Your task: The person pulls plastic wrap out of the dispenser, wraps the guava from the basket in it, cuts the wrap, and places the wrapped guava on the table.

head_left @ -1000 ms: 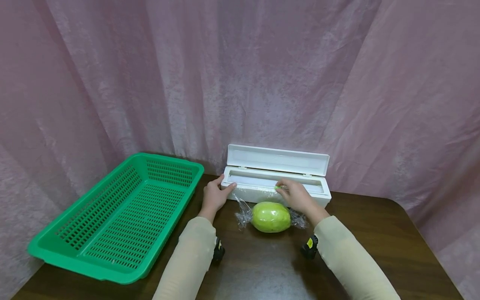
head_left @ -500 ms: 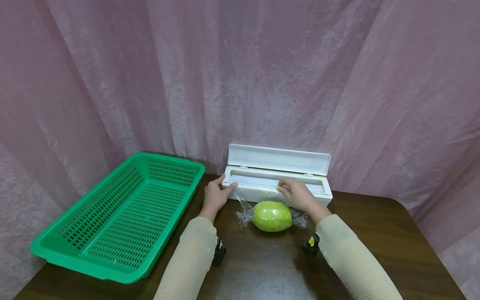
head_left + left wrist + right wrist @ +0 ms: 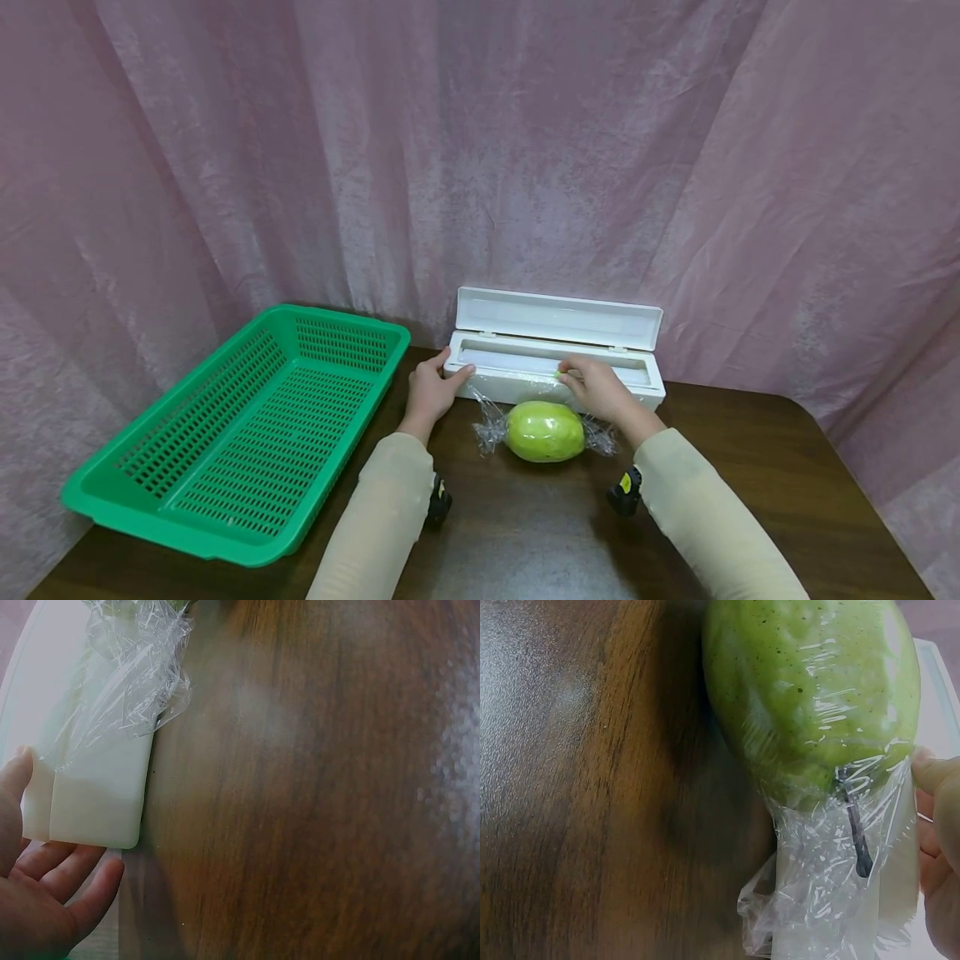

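Wrapped fruit (image 3: pixel 545 432), stem (image 3: pixel 855 823) — right wrist view only

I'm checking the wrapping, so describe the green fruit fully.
The green fruit is oval and yellowish green, its skin speckled with small dark dots, a dark stem at its right end. Clear, shiny film, apparently plastic wrap, covers it and bunches out at both ends. It lies on its side on the brown table, in front of the open white box. Whether the right hand touches it is unclear.

Brown wooden table (image 3: pixel 525 533) under green basket (image 3: pixel 172 537), white box (image 3: pixel 558 321), film-wrapped fruit (image 3: pixel 545 432)
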{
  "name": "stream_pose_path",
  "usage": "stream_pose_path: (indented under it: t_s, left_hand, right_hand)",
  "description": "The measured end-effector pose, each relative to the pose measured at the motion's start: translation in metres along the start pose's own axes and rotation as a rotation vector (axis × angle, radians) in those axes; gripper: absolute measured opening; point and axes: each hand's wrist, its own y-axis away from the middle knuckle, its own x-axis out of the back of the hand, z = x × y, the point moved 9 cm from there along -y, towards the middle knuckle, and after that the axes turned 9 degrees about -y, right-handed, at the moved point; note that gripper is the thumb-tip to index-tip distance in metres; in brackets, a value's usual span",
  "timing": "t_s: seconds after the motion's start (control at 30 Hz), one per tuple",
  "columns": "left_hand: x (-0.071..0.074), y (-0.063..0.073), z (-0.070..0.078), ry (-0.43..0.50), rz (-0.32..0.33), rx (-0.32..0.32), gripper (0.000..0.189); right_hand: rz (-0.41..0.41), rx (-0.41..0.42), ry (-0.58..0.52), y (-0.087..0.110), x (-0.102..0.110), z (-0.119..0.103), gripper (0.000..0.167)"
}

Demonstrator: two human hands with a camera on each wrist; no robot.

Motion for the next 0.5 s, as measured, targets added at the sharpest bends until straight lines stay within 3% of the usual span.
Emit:
stream_pose_path:
  t_s: [0.5]
  left_hand:
    - [0.0003,-0.0003,0.0004,-0.001,-0.006,-0.003,0.071]
  right_hand:
    - [0.012,0.009,0.086,0.0030,0.0038,-0.0003,0.017]
